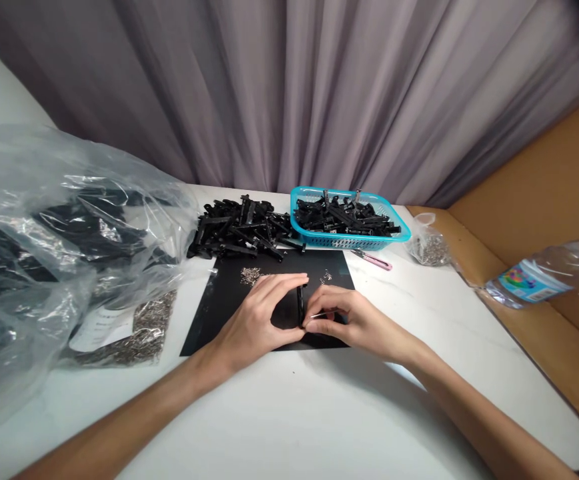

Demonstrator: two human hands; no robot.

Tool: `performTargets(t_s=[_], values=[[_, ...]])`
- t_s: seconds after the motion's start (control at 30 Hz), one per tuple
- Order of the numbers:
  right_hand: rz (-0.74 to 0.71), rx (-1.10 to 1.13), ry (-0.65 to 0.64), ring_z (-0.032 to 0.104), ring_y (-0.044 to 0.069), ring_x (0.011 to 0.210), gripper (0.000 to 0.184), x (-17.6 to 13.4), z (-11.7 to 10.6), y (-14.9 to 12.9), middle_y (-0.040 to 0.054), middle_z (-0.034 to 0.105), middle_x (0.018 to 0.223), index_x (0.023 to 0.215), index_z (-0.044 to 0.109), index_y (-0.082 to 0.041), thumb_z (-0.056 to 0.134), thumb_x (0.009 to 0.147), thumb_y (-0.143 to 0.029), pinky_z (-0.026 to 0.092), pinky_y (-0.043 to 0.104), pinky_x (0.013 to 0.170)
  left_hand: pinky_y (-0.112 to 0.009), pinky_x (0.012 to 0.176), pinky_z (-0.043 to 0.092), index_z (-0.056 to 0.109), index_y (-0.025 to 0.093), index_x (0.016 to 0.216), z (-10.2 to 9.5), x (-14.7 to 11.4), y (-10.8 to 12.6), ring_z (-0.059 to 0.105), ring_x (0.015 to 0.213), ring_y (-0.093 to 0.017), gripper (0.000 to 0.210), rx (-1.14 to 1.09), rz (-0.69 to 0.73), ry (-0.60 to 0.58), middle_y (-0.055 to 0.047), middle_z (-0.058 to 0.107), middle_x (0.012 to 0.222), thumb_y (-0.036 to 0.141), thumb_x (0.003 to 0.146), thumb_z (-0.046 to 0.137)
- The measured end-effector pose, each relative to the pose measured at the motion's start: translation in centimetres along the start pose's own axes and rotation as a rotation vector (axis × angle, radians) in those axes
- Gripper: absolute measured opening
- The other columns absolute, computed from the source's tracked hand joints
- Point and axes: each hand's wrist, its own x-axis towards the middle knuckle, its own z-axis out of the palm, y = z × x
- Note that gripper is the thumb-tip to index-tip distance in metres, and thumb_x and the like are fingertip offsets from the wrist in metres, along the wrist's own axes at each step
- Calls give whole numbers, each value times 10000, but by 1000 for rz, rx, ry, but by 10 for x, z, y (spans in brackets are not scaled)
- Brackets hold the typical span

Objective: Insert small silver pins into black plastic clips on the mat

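My left hand [259, 317] grips a slim black plastic part [300, 303] by its two ends, thumb at the near end and fingers at the far end. My right hand [347, 313] pinches a thin metal tool [324, 314], perhaps tweezers, with its tip close to the part's near end. Whether the tip touches the part is hidden by the fingertips. Both hands are over a black mat [214, 320]. A small heap of tiny metal pieces [251, 275] lies on the mat beyond my left hand, and a few more [326, 276] lie beyond my right.
Black plastic parts [242, 227] are piled behind the mat, beside a blue basket [407, 235] of similar parts. A pink-handled cutter [377, 261] lies before the basket. Bags of metal pins [152, 327] and small metal pieces [432, 251], a large plastic bag [14, 320] and a bottle [532, 280] flank the mat.
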Motion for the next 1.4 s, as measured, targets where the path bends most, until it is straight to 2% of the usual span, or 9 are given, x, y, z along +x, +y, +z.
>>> performTargets(t_s=[0.2, 0.4, 0.57, 0.77, 0.83, 0.9, 0.97, 1.27, 1.4], values=[[194, 102, 99, 628, 169, 734, 255, 0, 10, 6, 24, 744, 866, 883, 741, -203, 774, 867, -456, 468, 292, 668, -499, 1052, 482, 545, 231, 1357, 0, 2, -2, 649, 1163, -292, 620, 61, 55, 37, -101, 690, 1312, 172, 790, 789], [230, 103, 139, 704, 212, 857, 205, -2, 19, 9, 32, 776, 902, 808, 723, -210, 779, 861, -400, 517, 330, 810, -505, 1037, 490, 572, 220, 1354, 2, -1, -5, 666, 1085, -292, 623, 46, 73, 69, -108, 715, 1224, 188, 775, 800], [164, 25, 120, 645, 184, 804, 220, -6, 10, 3, 15, 728, 867, 860, 704, -216, 709, 928, -426, 490, 307, 755, -469, 1042, 513, 572, 228, 1331, -1, 1, -6, 644, 1155, -288, 642, -6, -8, 13, -93, 696, 1244, 212, 746, 837], [-3, -163, 403, 603, 237, 1045, 412, -14, -7, -4, 80, 675, 1035, 968, 753, -241, 415, 1083, -448, 443, 407, 983, -409, 1016, 527, 598, 237, 1257, -8, 8, -3, 652, 1141, -258, 601, -82, -157, -2, -63, 677, 1240, 370, 743, 880], [9, -93, 441, 626, 220, 899, 437, -15, -5, -3, 70, 671, 905, 997, 762, -238, 408, 1080, -482, 494, 393, 883, -420, 1019, 521, 603, 241, 1246, -9, 10, -2, 648, 1147, -265, 604, -92, -183, -9, -62, 671, 1243, 386, 732, 885], [29, 54, 441, 610, 183, 701, 437, -15, 0, -3, 39, 647, 741, 958, 755, -216, 444, 1065, -504, 522, 349, 718, -435, 1022, 514, 599, 244, 1248, -9, 10, -2, 642, 1160, -276, 610, -93, -200, -13, -66, 668, 1248, 399, 732, 883], [24, 200, 411, 628, 170, 654, 400, -14, 7, -2, 34, 673, 720, 941, 748, -199, 509, 1042, -502, 535, 325, 655, -440, 1019, 513, 597, 246, 1246, -9, 9, -3, 641, 1164, -283, 603, -97, -207, -13, -69, 671, 1246, 401, 736, 877], [26, 400, 245, 714, 167, 741, 322, -13, 23, 2, 66, 755, 845, 1013, 755, -168, 577, 1029, -435, 585, 322, 728, -392, 969, 531, 619, 233, 1224, -7, 8, -2, 666, 1103, -258, 592, -146, -216, -13, -38, 694, 1185, 191, 679, 845], [25, 397, 315, 705, 171, 729, 318, -14, 23, 3, 64, 756, 832, 1004, 751, -171, 578, 1026, -438, 591, 334, 729, -399, 955, 542, 631, 231, 1210, -6, 9, -1, 674, 1080, -256, 566, -162, -221, -1, -46, 703, 1165, 236, 691, 856]])
